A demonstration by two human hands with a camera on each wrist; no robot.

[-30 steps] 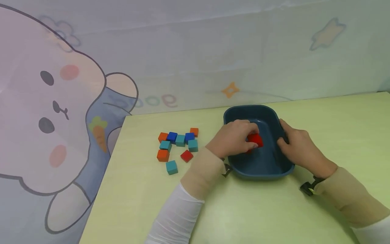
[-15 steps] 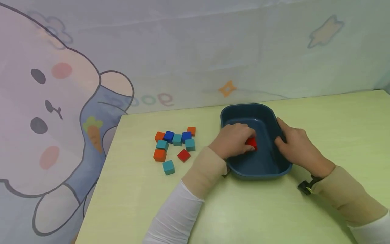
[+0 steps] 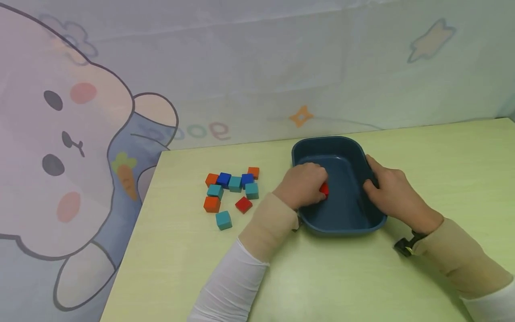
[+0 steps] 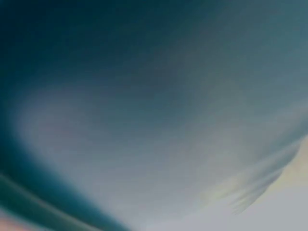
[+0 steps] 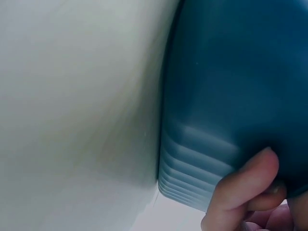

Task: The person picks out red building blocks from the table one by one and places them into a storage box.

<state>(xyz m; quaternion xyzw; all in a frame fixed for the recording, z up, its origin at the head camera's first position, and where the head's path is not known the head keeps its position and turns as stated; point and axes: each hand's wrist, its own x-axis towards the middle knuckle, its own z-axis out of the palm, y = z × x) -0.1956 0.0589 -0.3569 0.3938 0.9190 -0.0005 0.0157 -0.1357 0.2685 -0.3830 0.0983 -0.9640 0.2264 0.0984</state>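
Note:
A dark blue plastic bin [image 3: 342, 214] stands on the table, its inside partly covered by my left hand [image 3: 304, 184]. That hand reaches over the near-left rim, fingers curled, and pinches a red block [image 3: 324, 190] low against the left side; most of the block is hidden behind the fingers and thumb. On the opposite side, my right hand [image 3: 392, 190] grips the bin's right rim, thumb on the inside. In the right wrist view, fingers [image 5: 255, 183] press the bin's ribbed outer wall [image 5: 207, 106]. Only the blurred blue bin wall [image 4: 96, 62] fills the left wrist view.
Left of the bin lies a loose group of small cubes: orange [image 3: 212, 204], dark blue [image 3: 223, 180] and teal [image 3: 223, 220]. A red cube [image 3: 243, 205] sits turned at the group's right edge. A printed cloth [image 3: 241, 67] hangs behind the pale yellow-green table [image 3: 322, 277].
My left hand has moved left and lower inside the bin with the red block, which now shows less. The right hand keeps its grip on the rim. The loose cubes have stayed put.

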